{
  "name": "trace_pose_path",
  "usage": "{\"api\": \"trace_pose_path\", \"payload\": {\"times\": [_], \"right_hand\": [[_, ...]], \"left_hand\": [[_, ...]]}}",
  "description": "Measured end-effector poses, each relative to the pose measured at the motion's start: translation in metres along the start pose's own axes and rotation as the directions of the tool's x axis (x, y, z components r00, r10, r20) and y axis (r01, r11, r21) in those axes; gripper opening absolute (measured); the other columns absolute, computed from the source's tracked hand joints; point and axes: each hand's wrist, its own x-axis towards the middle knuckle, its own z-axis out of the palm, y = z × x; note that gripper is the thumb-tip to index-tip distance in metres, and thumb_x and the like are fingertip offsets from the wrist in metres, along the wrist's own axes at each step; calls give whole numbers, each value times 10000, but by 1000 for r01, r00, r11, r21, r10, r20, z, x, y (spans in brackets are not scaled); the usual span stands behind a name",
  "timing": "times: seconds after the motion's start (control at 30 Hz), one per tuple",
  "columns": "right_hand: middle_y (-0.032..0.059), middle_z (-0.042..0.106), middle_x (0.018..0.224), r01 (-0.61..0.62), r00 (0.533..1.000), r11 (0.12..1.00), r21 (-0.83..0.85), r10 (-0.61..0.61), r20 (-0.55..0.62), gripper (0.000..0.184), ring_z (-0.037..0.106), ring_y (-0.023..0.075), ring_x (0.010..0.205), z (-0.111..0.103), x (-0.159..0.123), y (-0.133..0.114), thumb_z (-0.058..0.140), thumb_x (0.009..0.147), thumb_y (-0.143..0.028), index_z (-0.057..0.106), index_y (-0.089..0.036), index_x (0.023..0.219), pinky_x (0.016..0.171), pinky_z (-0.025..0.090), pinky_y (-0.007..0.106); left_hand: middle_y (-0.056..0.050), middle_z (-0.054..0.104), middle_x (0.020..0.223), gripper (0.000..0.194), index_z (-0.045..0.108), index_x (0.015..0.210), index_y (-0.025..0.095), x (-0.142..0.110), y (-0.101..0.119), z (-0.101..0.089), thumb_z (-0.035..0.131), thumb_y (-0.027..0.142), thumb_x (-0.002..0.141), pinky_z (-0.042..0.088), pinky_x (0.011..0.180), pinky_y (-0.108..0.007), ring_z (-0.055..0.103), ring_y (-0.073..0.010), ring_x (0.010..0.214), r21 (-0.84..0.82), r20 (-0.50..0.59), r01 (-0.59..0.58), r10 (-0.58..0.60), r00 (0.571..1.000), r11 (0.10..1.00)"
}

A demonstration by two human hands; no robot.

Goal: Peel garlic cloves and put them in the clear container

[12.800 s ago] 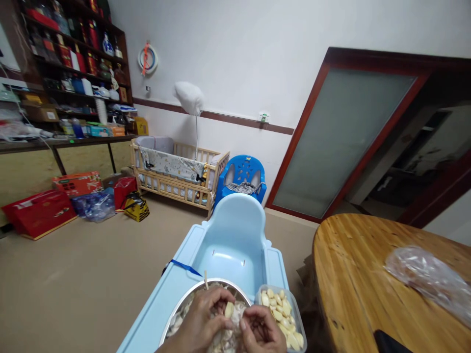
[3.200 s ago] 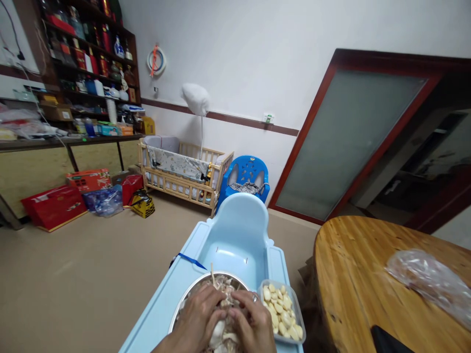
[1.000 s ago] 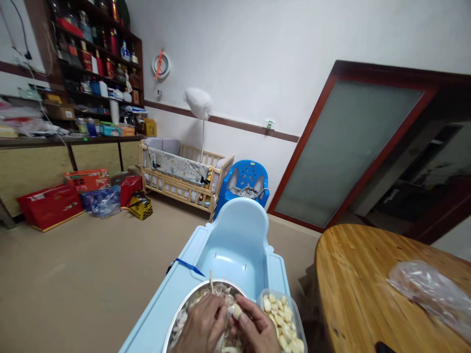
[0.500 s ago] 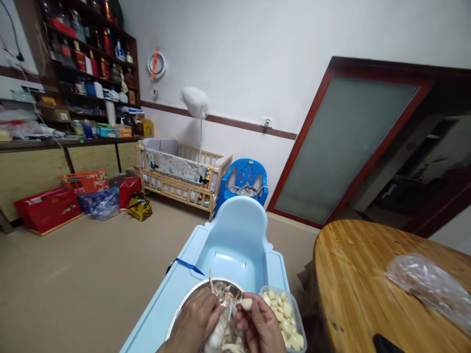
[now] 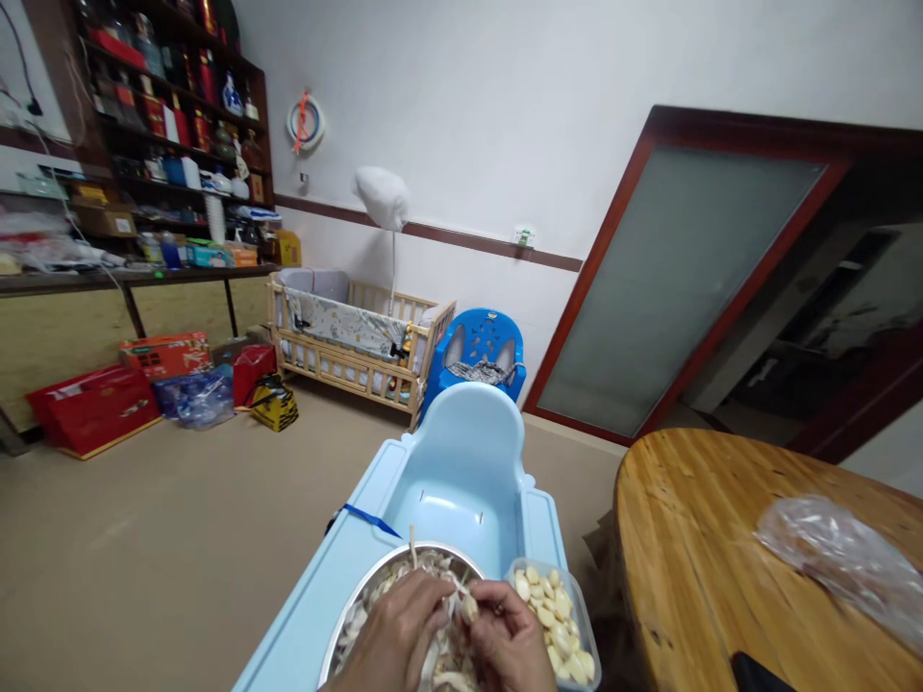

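Observation:
My right hand pinches a garlic clove between thumb and fingertips. Beside it, my left hand is closed, its fingertips at a pale strip of garlic skin on the clove. Both hands are over a round metal bowl full of papery garlic skins, with a thin dry stalk sticking up at its far side. Right of my right hand, a clear plastic container holds many peeled garlic cloves. My left hand covers part of the bowl's contents.
Bowl and container stand on a light blue plastic child's chair with a tray. At right is a wooden table bearing a plastic bag and a black object. A blue chair and wooden crib stand beyond.
The clove in my right hand has tipped from lying sideways to more upright and moved slightly left and down. My left fingertips have moved right, closer to it.

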Motion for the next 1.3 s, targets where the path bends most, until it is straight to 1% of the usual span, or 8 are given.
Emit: {"api": "trace_pose_path", "payload": {"times": [0.17,0.3,0.57,0.73,0.9,1.07,1.2,1.3], "right_hand": [[-23,688,628,36,999,999,-16,-36,9,321,558,58,507,2,1,0,891,446,-271,692,-183,681,505,424,136],[-30,650,571,40,999,999,-24,-41,-21,353,537,62,487,2,0,2,888,436,-325,676,-167,670,483,408,145],[-36,607,505,25,998,994,-111,-31,-49,333,488,46,438,-3,2,7,864,493,-347,646,-153,653,453,364,134],[-53,569,489,20,999,996,-92,-25,-45,372,446,41,436,-9,4,13,872,458,-367,639,-153,654,451,336,135],[-51,574,521,25,1000,995,-93,-23,18,308,448,51,462,-12,5,13,861,508,-324,648,-161,660,469,343,154],[-47,599,560,19,995,996,-85,-11,94,366,435,46,435,-16,7,11,881,429,-360,667,-178,664,434,333,161],[-20,609,617,73,995,988,-134,-63,71,365,494,93,516,-15,7,11,883,398,-377,676,-177,623,464,377,194],[-36,583,580,118,993,980,-160,-116,21,365,467,86,497,-12,5,13,880,388,-396,673,-184,600,455,363,187]], "left_hand": [[-98,642,792,397,592,1008,177,5,10,-3,361,-10,744,530,630,-339,627,-228,743,-63,-57,-123,120,991,990],[-103,634,816,421,577,1025,177,3,4,2,355,-12,722,527,640,-345,626,-231,757,-83,-74,-95,89,993,992],[-107,635,840,424,568,1023,171,1,1,3,374,-28,702,525,669,-361,626,-241,789,-40,-2,-49,49,999,998],[-94,639,865,403,534,1043,187,5,7,0,385,-32,741,525,684,-331,624,-224,816,-72,-79,-118,113,991,990],[-60,657,790,374,542,1000,201,8,11,0,416,-27,731,521,605,-274,639,-196,705,-58,-156,-149,138,978,987],[-26,653,692,381,536,992,202,12,12,0,415,-24,711,504,529,-230,621,-164,572,-17,-225,-185,176,958,983],[-31,665,703,415,513,1032,203,11,12,0,400,-28,707,514,540,-235,632,-164,572,5,-229,-190,186,955,982],[-49,673,713,434,500,1063,198,9,11,1,382,-25,710,522,546,-261,647,-187,596,24,-196,-198,198,960,980]]}}
